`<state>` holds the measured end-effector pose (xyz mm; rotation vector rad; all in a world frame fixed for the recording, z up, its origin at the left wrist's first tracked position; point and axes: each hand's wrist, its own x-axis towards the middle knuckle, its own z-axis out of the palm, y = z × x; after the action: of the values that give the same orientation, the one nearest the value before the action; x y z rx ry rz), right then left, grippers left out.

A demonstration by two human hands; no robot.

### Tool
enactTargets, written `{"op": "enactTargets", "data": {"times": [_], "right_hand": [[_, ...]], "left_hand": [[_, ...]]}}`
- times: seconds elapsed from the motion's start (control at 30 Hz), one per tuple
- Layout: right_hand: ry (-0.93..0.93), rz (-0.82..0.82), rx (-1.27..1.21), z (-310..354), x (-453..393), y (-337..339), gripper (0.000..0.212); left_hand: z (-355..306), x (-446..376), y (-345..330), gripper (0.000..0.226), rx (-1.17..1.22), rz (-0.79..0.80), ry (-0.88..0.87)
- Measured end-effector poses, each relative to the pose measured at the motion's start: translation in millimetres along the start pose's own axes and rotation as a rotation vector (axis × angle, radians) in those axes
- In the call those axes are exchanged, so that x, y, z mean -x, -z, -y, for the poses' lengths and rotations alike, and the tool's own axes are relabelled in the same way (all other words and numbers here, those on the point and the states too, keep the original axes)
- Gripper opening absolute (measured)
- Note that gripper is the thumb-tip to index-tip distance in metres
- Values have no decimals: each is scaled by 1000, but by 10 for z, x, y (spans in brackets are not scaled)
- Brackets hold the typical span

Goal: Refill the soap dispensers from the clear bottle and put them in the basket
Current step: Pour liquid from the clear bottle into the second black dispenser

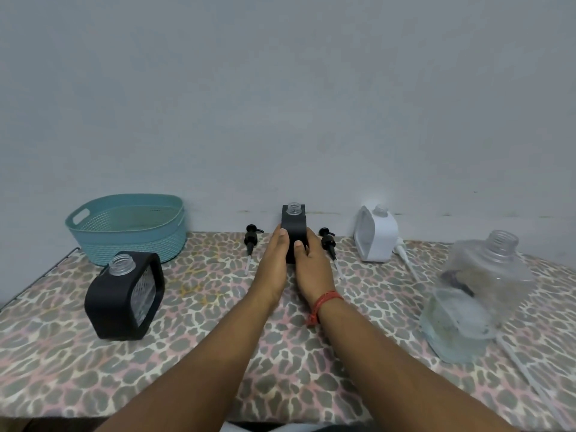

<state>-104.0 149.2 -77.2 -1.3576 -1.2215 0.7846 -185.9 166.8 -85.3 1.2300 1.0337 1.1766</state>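
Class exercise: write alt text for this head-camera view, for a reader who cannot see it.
Both hands, left hand and right hand, hold an uncapped black soap dispenser upright on a leopard-print table; a teal basket stands far left, a clear bottle near right.

Plain pale grey-blue wall [280, 88] fills the upper half of the view, matte, w/ a few faint marks and small dark specks low down near where it meets the table. Table [218, 353] runs across the whole lower half, pushed right up against the wall, covered w/ a leopard-spot cloth in grey, cream and pink; a thin dark edge [40, 274] shows along its left side. Light is soft and even, no hard shadows, a bit dim overall; no window or lamp in view.
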Motion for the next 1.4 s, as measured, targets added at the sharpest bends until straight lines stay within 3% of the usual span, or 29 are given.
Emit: {"op": "enactTargets", "data": {"times": [0.23, 0.37, 0.47, 0.9, 1.07, 1.23, 1.4], "right_hand": [[7, 12, -25, 163, 476, 149, 39], [8, 21, -13, 186, 866, 230, 41], [5, 33, -18, 212, 1157, 305, 41], [-13, 69, 28, 218, 1657, 508, 41], [-12, 81, 35, 277, 1708, 623, 51], [22, 1, 25, 291, 1736, 804, 60], [91, -93, -95, 402, 1861, 1117, 58]], "left_hand": [[-165, 524, -22, 63, 20, 8, 1], [-186, 961, -45, 65, 6, 33, 4], [-241, 1291, -73, 49, 0, 34, -18], [-250, 1880, -101, 60, -88, 50, 10], [-311, 1922, -121, 64, -70, -41, 7], [-465, 2054, -193, 53, -124, -226, -144], [-663, 2181, -442, 52, -224, -124, -333]]}}
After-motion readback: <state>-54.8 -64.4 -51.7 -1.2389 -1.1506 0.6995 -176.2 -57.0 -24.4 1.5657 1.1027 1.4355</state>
